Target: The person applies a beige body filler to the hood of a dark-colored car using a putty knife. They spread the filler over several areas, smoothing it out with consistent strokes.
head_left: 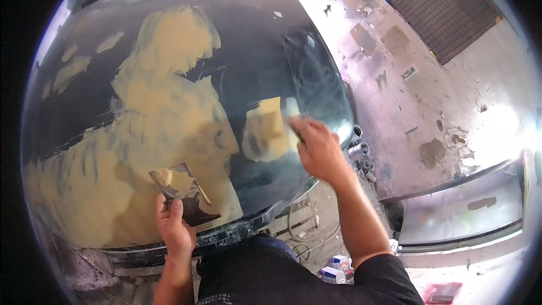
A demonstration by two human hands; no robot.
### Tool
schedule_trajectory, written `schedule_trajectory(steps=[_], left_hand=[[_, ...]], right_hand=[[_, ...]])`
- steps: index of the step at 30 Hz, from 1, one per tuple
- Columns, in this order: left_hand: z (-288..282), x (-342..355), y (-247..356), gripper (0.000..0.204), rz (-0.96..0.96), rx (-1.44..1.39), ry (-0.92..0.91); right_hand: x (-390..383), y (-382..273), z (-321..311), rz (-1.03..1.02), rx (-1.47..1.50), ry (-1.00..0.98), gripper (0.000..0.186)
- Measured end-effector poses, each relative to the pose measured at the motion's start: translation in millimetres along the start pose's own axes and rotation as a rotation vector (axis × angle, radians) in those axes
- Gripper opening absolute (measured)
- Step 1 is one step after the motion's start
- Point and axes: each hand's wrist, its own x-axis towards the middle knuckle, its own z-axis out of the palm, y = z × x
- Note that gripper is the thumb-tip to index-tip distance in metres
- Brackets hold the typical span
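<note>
Along the left edge of the car's hood [259, 39], a few pale streaks [73, 69] lie apart from one another on the dark surface. Next comes the big patch [169, 107], tan filler running from the front left corner across the middle and up toward the rear edge, its outline ragged. Above its lower part, near the front edge, the left hand [176, 227] holds a dark plate [195, 206], tilted, with a lump of filler [179, 179] on it; the grip pinches the plate's near side, thumb on top. Right of the big patch, apart from it, is the small patch [265, 127], roughly square and smeared thin toward the front edge. Just beside its right side is the right hand [319, 147], blurred, its grip closed on a dark spreader [298, 130]; whether the spreader touches the hood I cannot tell. Beyond the hood's right edge, cans [361, 151] stand low down, near the stained floor [406, 101].
</note>
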Motion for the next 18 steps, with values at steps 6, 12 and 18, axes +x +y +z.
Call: schedule_trajectory(steps=[6, 12, 18], left_hand=[[0.5, -1.0, -5.8, 0.032, 0.063, 0.037, 0.052], [-4.0, -12.1, -15.2, 0.036, 0.112, 0.062, 0.148], [-10.5, -14.7, -19.2, 0.036, 0.175, 0.13, 0.11]], right_hand=[[99.9, 41.0, 5.3, -0.012, 0.04, -0.067, 0.051], [68.8, 5.6, 7.9, -0.078, 0.004, -0.178, 0.049], [-14.3, 6.9, 24.2, -0.202, 0.054, -0.127, 0.047]])
